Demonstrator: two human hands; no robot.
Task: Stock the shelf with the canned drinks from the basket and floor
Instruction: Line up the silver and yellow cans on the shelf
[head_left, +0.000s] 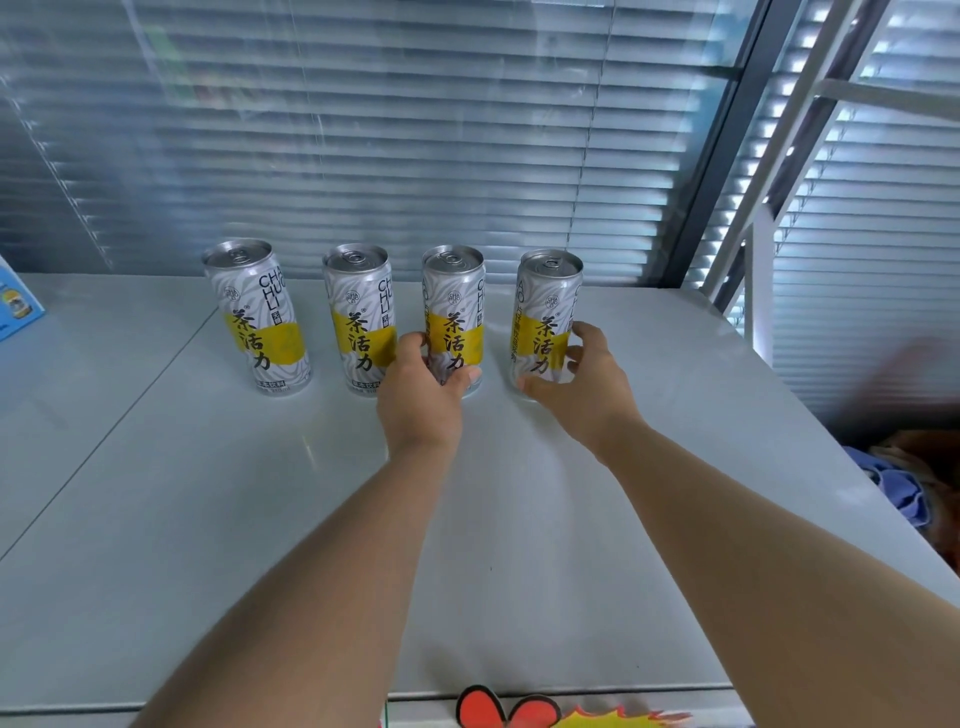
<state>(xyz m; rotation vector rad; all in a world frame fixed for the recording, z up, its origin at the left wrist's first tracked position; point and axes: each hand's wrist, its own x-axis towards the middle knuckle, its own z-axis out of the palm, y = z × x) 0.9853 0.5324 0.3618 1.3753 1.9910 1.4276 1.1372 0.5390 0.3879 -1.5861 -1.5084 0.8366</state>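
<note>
Several tall silver cans with yellow bands and black characters stand upright in a row near the back of the white shelf top (311, 519). My left hand (423, 387) grips the third can (457, 312) low on its body. My right hand (579, 382) curls round the base of the fourth can (548, 317), thumb in front and fingers on its right side. Both held cans rest on the shelf. The first can (257, 317) and second can (363, 317) stand free to the left.
Closed window blinds (415, 130) sit right behind the cans. A blue box (15, 306) pokes in at the left edge. White shelf frame bars (779, 182) rise at the right, with blue cloth (893, 488) below. A red and yellow sign (519, 714) hangs at the front edge.
</note>
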